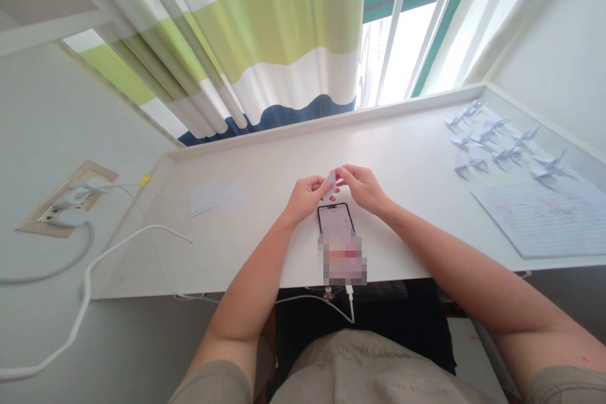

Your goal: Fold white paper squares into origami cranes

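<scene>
Just beyond the phone, near the middle of the desk, a small folded white paper is held up between both hands. My left hand is closed on its left side, thumb over the paper. The fingers of my right hand pinch its upper right edge. Below the hands the phone lies face up, its lower part pixelated, with a white cable at its bottom end.
Several folded paper cranes stand at the back right of the white desk, behind a written sheet. Flat paper squares lie at the left. White cords run from a wall socket across the left edge.
</scene>
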A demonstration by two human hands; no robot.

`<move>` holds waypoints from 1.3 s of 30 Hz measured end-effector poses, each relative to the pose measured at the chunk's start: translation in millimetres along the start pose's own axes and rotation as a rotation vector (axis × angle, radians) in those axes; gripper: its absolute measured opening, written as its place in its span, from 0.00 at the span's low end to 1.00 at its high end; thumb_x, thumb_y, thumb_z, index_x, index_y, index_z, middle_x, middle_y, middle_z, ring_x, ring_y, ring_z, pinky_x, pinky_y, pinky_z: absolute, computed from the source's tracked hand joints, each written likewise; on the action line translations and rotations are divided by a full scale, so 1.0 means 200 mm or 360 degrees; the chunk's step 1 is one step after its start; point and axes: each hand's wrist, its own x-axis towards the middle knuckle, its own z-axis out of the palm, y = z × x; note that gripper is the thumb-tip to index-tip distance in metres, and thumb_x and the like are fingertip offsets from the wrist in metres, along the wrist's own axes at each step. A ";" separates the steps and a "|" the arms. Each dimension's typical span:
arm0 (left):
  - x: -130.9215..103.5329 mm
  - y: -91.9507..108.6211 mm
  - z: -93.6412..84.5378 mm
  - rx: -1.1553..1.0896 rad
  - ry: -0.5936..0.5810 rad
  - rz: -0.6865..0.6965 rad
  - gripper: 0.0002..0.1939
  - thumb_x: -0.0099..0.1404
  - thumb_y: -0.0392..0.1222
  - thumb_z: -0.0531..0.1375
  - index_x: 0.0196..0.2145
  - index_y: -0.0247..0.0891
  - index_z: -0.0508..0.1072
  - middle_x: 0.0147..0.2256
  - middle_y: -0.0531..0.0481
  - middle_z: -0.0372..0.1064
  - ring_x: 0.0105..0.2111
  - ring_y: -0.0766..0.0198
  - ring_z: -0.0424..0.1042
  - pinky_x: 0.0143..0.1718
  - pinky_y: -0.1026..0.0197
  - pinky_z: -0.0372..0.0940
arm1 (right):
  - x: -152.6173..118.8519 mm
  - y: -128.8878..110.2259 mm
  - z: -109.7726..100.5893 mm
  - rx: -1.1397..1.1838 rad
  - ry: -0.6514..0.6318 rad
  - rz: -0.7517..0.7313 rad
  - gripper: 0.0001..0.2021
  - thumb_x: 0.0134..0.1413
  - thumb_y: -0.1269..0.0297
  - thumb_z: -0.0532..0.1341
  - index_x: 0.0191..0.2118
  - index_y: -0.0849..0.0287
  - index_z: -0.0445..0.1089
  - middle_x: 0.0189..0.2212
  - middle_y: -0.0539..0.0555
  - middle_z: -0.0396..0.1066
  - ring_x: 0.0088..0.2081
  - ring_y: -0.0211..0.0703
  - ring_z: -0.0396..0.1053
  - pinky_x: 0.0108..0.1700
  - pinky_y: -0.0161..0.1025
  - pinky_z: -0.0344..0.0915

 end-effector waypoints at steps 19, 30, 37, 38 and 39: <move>-0.01 -0.02 0.02 0.0068 -0.0081 0.0179 0.29 0.68 0.66 0.66 0.45 0.34 0.80 0.38 0.41 0.82 0.40 0.57 0.80 0.45 0.56 0.71 | -0.01 -0.02 -0.01 0.0158 0.0035 0.0016 0.23 0.46 0.41 0.77 0.29 0.57 0.76 0.29 0.53 0.78 0.29 0.44 0.75 0.35 0.44 0.75; -0.02 0.01 0.03 0.0137 0.0002 0.0153 0.21 0.69 0.60 0.67 0.40 0.36 0.78 0.37 0.42 0.82 0.38 0.58 0.80 0.43 0.56 0.71 | 0.00 0.01 -0.04 -0.0158 0.0037 -0.0314 0.12 0.61 0.50 0.70 0.39 0.53 0.80 0.37 0.54 0.79 0.41 0.48 0.78 0.45 0.49 0.78; -0.02 0.02 0.02 0.0100 0.0204 0.0124 0.21 0.63 0.60 0.72 0.33 0.37 0.82 0.31 0.44 0.82 0.33 0.57 0.81 0.36 0.58 0.69 | 0.00 -0.01 -0.07 -0.0593 0.0154 -0.0836 0.04 0.66 0.60 0.68 0.43 0.51 0.77 0.41 0.55 0.77 0.44 0.50 0.76 0.46 0.51 0.77; -0.01 0.02 0.02 0.0097 0.0236 0.0117 0.20 0.62 0.59 0.73 0.33 0.37 0.83 0.31 0.44 0.82 0.33 0.56 0.82 0.35 0.58 0.69 | 0.00 -0.01 -0.07 -0.0607 0.0172 -0.0846 0.05 0.65 0.60 0.68 0.44 0.51 0.77 0.41 0.55 0.76 0.44 0.50 0.76 0.45 0.51 0.77; -0.01 0.02 0.02 0.0089 0.0264 0.0115 0.20 0.62 0.59 0.73 0.33 0.37 0.83 0.30 0.44 0.82 0.33 0.56 0.82 0.35 0.58 0.69 | 0.00 -0.01 -0.07 -0.0613 0.0178 -0.0840 0.05 0.65 0.59 0.69 0.43 0.51 0.76 0.41 0.55 0.76 0.44 0.50 0.76 0.44 0.51 0.77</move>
